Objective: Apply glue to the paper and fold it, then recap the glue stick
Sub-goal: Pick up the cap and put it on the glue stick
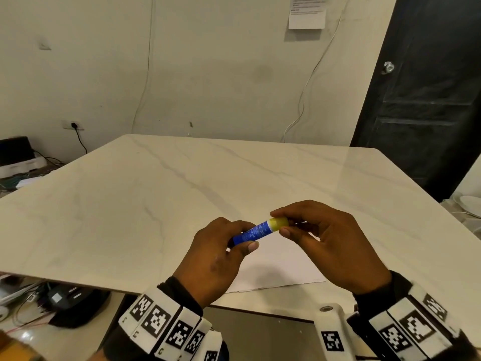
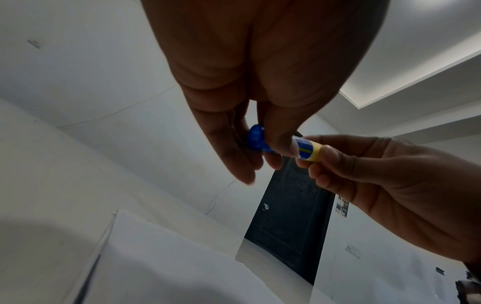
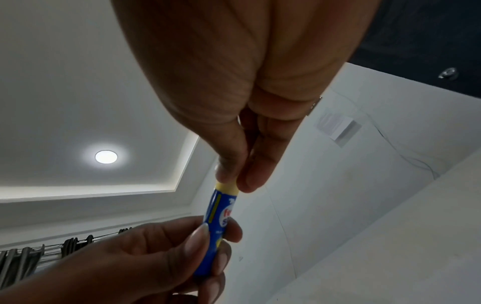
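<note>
Premises appear to be a domestic room adapted as a workstation; marble-look table [image 1: 182,183] at centre; dark panelled door [image 1: 421,100] upper right; wall socket [image 1: 73,125] at left; curtains [image 3: 39,253] lower left; recessed ceiling light [image 3: 106,157].

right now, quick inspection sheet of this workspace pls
surface: pale marble-look table.
job's things: glue stick held above white paper, which lies flat at the near edge; yellow cap on.
clutter: nothing seen on the table.
grippers: left hand grips the blue barrel; right hand pinches the cap.
cables: thin wires down the wall; black plug lead.
surroundings: dark door, wall notice.
</note>
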Demonstrator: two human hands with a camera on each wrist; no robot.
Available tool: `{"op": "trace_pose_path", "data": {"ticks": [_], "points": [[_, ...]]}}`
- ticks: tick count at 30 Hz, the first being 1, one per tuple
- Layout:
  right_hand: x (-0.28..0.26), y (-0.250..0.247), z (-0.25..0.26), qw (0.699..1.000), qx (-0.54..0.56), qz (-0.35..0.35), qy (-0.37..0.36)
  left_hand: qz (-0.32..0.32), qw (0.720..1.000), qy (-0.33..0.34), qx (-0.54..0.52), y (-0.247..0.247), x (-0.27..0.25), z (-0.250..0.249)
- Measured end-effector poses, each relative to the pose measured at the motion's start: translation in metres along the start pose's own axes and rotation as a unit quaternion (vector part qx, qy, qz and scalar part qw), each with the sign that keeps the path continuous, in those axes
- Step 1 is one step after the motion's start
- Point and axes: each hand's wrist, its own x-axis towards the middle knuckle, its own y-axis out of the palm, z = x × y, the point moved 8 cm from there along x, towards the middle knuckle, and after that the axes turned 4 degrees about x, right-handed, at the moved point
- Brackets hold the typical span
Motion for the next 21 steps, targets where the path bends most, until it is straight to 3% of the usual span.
{"op": "trace_pose_path", "data": {"ticks": [10, 15, 18, 21], "points": [[-0.008, 0.027, -0.002, 0.999, -0.033, 0.018, -0.025, 0.021, 0.999, -0.001, -0.050, 0.015, -0.014, 0.010], [-0.009, 0.045, -0.003, 0.996, 0.024, 0.078, 0.038, 0.075, 0.997, 0.008, 0.025, 0.029, -0.018, 0.018], [-0.015, 0.043, -0.013, 0.988, 0.036, 0.098, 0.112, 0.047, 0.998, -0.037, 0.010, 0.009, 0.003, 0.043], [-0.031, 0.033, -0.035, 0.977, -0.035, 0.132, 0.166, 0.006, 0.994, -0.108, -0.028, -0.021, 0.034, 0.086]]}}
